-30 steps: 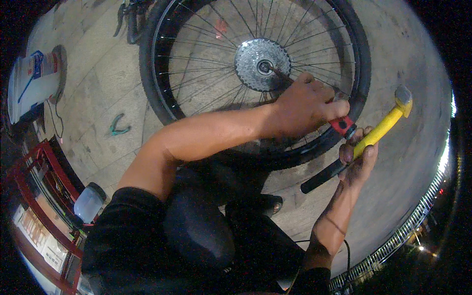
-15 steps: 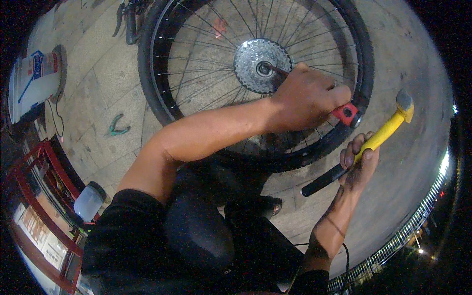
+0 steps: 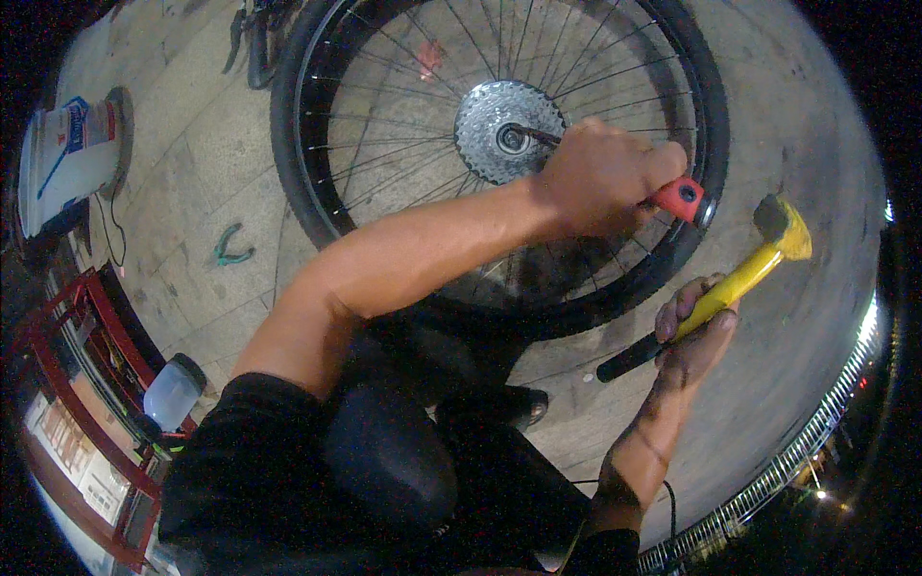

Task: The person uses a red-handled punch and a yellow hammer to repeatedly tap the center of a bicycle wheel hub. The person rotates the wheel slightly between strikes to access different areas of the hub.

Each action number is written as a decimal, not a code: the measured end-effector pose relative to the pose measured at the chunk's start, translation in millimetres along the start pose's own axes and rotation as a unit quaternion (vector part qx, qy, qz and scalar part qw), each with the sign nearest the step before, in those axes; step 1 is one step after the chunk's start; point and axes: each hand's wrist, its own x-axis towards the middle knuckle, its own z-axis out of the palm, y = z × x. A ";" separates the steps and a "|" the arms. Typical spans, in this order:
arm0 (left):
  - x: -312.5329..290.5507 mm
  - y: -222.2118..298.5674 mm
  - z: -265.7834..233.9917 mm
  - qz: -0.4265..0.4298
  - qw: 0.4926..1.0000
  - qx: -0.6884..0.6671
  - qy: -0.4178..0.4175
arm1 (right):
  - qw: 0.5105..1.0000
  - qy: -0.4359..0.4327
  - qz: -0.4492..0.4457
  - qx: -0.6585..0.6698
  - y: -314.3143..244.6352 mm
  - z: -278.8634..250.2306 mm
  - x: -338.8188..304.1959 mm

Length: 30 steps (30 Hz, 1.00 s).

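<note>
A bicycle wheel (image 3: 288, 144) lies flat on the paving with its silvery sprocket cassette (image 3: 480, 106) facing up. My left hand (image 3: 615, 178) is closed around a screwdriver (image 3: 684, 200) with a red, metal-capped handle. The tool lies at a slant across the wheel, its dark shaft reaching the hub at the cassette's centre. To the right, my right hand (image 3: 696, 331) grips a hammer (image 3: 738, 285) by its yellow and black handle. The hammer's head is raised beside the tyre, just right of the screwdriver's cap and apart from it.
Green-handled pliers (image 3: 231, 246) lie on the paving left of the wheel. A white bucket (image 3: 77, 158) stands at the far left, above a red metal frame (image 3: 72, 384) and a clear jar (image 3: 173, 396). A black handlebar-like part (image 3: 257, 43) is at the top left.
The hammer's head has dropped a little toward me and turned in my right hand. My left hand and the screwdriver's red end have tipped slightly; the wheel stays almost still.
</note>
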 end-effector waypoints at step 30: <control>-2.6 3.6 15.4 0.003 0.994 0.070 0.082 | 0.935 0.115 -0.116 -0.316 16.5 -13.2 -14.2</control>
